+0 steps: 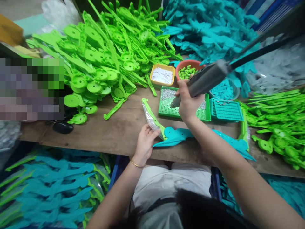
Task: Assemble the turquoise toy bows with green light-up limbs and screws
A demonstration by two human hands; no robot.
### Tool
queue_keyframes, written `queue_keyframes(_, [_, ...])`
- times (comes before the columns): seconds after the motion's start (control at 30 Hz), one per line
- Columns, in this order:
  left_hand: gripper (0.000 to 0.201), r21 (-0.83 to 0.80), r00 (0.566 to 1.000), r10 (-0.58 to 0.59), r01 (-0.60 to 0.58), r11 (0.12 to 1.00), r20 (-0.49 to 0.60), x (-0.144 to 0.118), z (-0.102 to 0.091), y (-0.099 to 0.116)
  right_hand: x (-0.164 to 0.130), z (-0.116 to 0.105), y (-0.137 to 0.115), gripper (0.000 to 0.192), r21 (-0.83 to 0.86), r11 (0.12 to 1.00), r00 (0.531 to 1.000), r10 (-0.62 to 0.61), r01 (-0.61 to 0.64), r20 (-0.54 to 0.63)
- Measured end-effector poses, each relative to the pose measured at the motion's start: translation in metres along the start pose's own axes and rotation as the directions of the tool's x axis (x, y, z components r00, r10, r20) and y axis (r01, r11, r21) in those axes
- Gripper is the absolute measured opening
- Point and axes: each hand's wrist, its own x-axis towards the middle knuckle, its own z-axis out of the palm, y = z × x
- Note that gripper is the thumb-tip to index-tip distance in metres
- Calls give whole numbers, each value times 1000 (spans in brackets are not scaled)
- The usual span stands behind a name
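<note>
Gripping teal-green toy (176, 135) at bench edge, left hand (145, 143) | right hand (188, 103) grips screwdriver (205, 79) over tray (166, 106)

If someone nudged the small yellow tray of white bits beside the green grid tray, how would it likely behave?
The yellow tray looks shallow and flat-bottomed, so it would probably slide on the wooden table rather than tip. It seems thin plastic, likely light. Its loose white contents could scatter if it were jolted, since it has no lid.
</note>
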Motion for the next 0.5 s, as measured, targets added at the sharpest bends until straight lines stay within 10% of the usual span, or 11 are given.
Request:
queue_keyframes(0.17, [83,49,984,-135,131,990,114,-11,8,2,4,-7,24,29,-41,999,999,19,-18,29])
queue_keyframes(0.5, [77,92,996,-92,93,991,-11,-5,13,-10,7,-8,23,28,1,1000,1000,4,-4,15])
